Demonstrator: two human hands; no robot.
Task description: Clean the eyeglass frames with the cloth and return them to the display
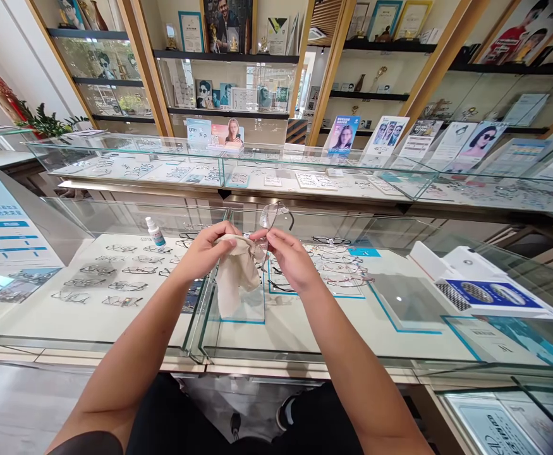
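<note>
Above the glass display case, my left hand (208,249) pinches a beige cloth (238,278) that hangs down from its fingers. My right hand (291,256) is closed on a pair of thin-framed eyeglasses (269,217), one lens and a curved dark temple sticking up past the fingertips. The cloth's upper edge reaches the lower part of the eyeglasses between my two hands; the exact contact is too small to make out. A small white spray bottle (155,234) with a blue label stands on the glass to the left of my left hand.
Rows of eyeglasses (136,270) lie inside the case. An open white and blue box (489,287) rests on the right. At the left stands a printed sign (8,221). Beyond is another glass case (276,165) with upright cards, backed by shelves (229,57).
</note>
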